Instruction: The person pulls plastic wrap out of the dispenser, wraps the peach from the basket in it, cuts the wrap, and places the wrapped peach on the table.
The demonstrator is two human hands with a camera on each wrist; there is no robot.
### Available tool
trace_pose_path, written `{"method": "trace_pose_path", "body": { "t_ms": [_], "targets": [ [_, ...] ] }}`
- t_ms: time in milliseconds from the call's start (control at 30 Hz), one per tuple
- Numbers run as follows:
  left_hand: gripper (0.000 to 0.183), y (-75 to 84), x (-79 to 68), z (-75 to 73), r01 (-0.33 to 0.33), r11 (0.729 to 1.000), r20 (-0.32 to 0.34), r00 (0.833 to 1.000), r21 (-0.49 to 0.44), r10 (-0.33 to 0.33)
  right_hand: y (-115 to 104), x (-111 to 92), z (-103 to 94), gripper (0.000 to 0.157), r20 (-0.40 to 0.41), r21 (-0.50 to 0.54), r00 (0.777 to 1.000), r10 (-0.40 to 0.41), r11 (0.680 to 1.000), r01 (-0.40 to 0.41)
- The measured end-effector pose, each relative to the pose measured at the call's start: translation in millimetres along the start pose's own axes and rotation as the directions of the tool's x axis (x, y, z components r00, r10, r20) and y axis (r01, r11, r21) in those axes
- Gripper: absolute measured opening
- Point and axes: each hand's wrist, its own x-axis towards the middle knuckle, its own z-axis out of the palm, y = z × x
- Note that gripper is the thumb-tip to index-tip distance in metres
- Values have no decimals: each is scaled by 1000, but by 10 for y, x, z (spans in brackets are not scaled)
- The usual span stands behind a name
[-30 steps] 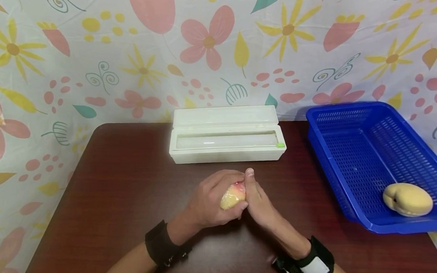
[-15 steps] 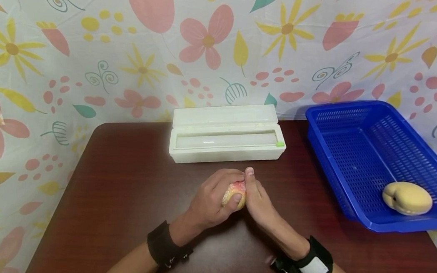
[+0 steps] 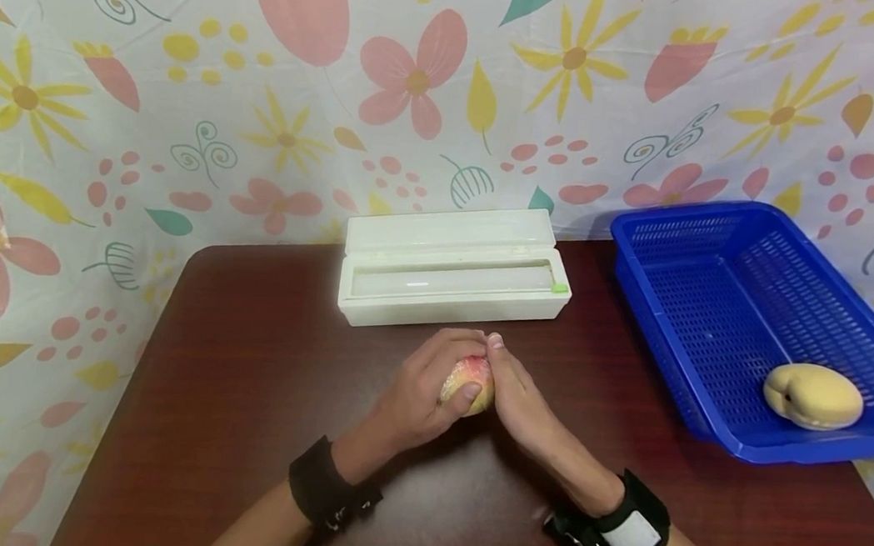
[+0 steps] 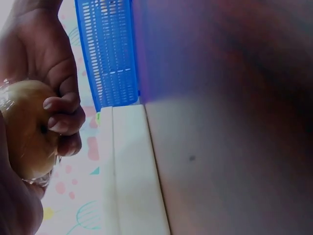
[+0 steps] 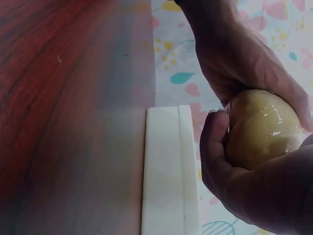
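Both hands meet over the middle of the table around a yellow and pink peach (image 3: 466, 382), which has shiny cling film on it. My left hand (image 3: 424, 389) grips it from the left, thumb across the near side and fingers over the far side. Against its right side lies the palm of my right hand (image 3: 522, 403), thumb pointing up. In the right wrist view, the right fingers (image 5: 215, 156) curl under the peach (image 5: 261, 129). Crinkled film shows at the lower edge of the peach (image 4: 29, 127) in the left wrist view.
Behind the hands stands a white cling film dispenser (image 3: 453, 312), lid raised, a roll inside and a green slider at its right end. A blue plastic basket (image 3: 673, 346) at the right holds a pale yellow creased fruit (image 3: 812, 398). A flowered cloth (image 3: 299, 72) hangs behind the table.
My left thumb has moved up from the peach's lower edge onto its near face. The two hands stay pressed together around it and have risen slightly in the view.
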Motion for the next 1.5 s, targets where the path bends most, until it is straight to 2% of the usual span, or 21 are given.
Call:
{"method": "trace_pose_path", "body": {
  "t_ms": [100, 200, 333, 400, 567, 733, 833, 933, 1100, 1167, 1233, 1300, 1400, 1500],
  "targets": [
    [43, -18, 6, -11, 8, 1000, 10, 1000, -6, -8, -14, -8, 3, 65, -7, 7, 1000, -16, 1000, 16],
    [42, -4, 18, -22, 51, 995, 1, 999, -86, -51, 3, -19, 32, 59, -28, -42, 996, -87, 995, 86],
    [33, 113, 77, -61, 138, 959, -44, 987, -248, -153, 45, -29, 86, 45, -54, -129, 976, -212, 970, 204],
    [29, 184, 113, -90, 174, 940, -65, 978, -293, -201, 49, -34, 107, 40, -56, -127, 966, -251, 962, 242],
    [20, 269, 160, -145, 263, 899, -72, 949, -350, -306, 37, -42, 145, 28, -65, -155, 963, -261, 956, 249],
    [19, 267, 142, -149, 334, 874, -31, 929, -351, -368, 43, -43, 192, 24, -100, -179, 962, -254, 956, 233],
    [18, 270, 134, -154, 351, 876, -9, 927, -332, -375, -2, -45, 208, 20, -115, -175, 957, -266, 954, 244],
    [24, 266, 142, -177, 344, 880, 19, 934, -327, -357, -134, -67, 206, 16, -109, -173, 959, -263, 955, 242],
    [56, 194, 114, -225, 289, 915, 96, 957, -281, -273, -327, -100, 171, 16, -72, -154, 972, -225, 965, 212],
    [70, 123, 58, -232, 274, 933, 146, 959, -233, -245, -351, -101, 156, 18, -59, -146, 975, -214, 968, 204],
    [81, 37, -10, -239, 270, 945, 205, 951, -185, -232, -343, -95, 142, 19, -48, -136, 978, -204, 971, 196],
    [89, -58, -82, -248, 277, 950, 264, 936, -146, -233, -306, -83, 128, 20, -37, -129, 978, -204, 972, 198],
    [89, -173, -156, -276, 298, 949, 320, 913, -104, -251, -158, -36, 114, 23, -22, -135, 979, -204, 970, 200],
    [82, -240, -192, -319, 324, 944, 332, 899, -68, -285, 4, 19, 93, 26, 8, -169, 977, -215, 962, 213]
  ]
}}
